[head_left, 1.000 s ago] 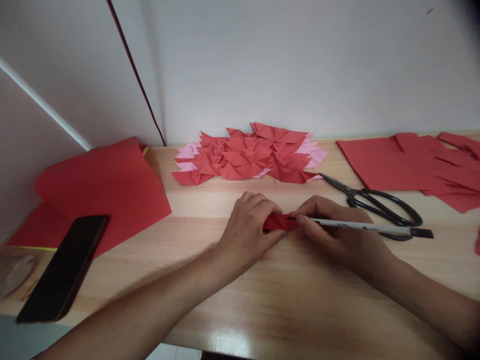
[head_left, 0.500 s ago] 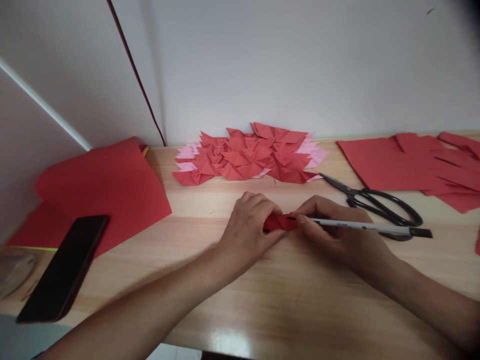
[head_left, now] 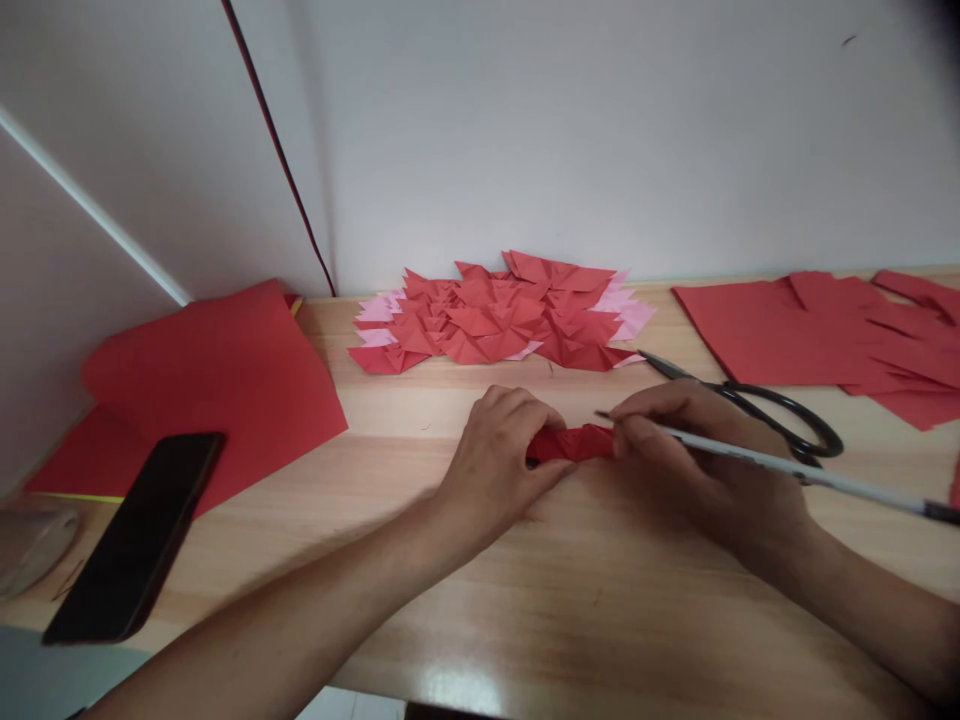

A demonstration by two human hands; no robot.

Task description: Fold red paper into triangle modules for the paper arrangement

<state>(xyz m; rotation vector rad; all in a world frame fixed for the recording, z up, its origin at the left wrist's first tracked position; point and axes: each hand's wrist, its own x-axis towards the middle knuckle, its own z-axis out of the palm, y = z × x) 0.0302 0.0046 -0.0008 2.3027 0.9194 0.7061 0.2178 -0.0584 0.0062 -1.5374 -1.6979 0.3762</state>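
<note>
My left hand (head_left: 504, 447) is closed on the left end of a small folded red paper piece (head_left: 581, 441) above the wooden tabletop. My right hand (head_left: 694, 455) grips a slim white pen (head_left: 787, 466) with a dark tip, its fingers pressed together near that tip. The tip points left, just above the folded piece and apart from it. Part of the piece's left end is hidden inside my left hand. My right fingers are beside its right end; whether they touch it I cannot tell.
Folded red and pink paper pieces (head_left: 495, 315) lie piled by the wall. Black scissors (head_left: 795, 410) are partly behind my right hand. Red paper sheets (head_left: 772, 330) lie back right. At left, a black phone (head_left: 135, 540) rests on a large red sheet (head_left: 217, 380).
My right hand has moved right and slightly up, lifting the pen tip off the folded paper. The pen now slants more, its back end lower and farther right. My left hand keeps its hold.
</note>
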